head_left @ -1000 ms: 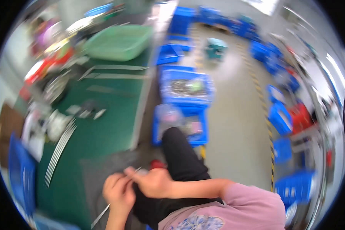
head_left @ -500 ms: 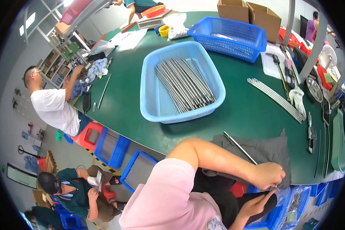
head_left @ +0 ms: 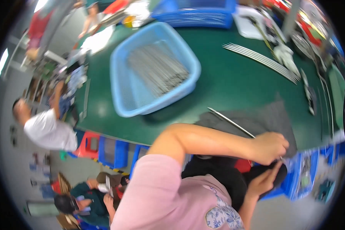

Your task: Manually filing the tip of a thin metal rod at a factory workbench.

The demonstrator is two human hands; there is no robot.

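Observation:
My left hand (head_left: 270, 147) is closed around a slim metal rod (head_left: 232, 122), whose far end slants up and left over a dark grey cloth (head_left: 270, 115) on the table's near edge. The rod's near end shows just beyond my fist. Close below it is my right hand (head_left: 261, 183), index finger extended up to that end, other fingers curled. Whatever its fingertips pinch is too small and blurred to make out. Many similar rods (head_left: 157, 69) lie in a light blue plastic basket (head_left: 120, 92) farther left.
On the green table (head_left: 214, 84) lie several more rods (head_left: 260, 61), a white glove (head_left: 285, 55) and hand tools. A darker blue basket (head_left: 195, 15) stands behind. Blue bins (head_left: 303, 176) with small parts sit below the right edge. Co-workers (head_left: 50, 128) sit at the left.
The whole view has shifted and blurred, so the table and basket appear farther up and left. My hands stay close together at the rod's near end, with the left still gripping it.

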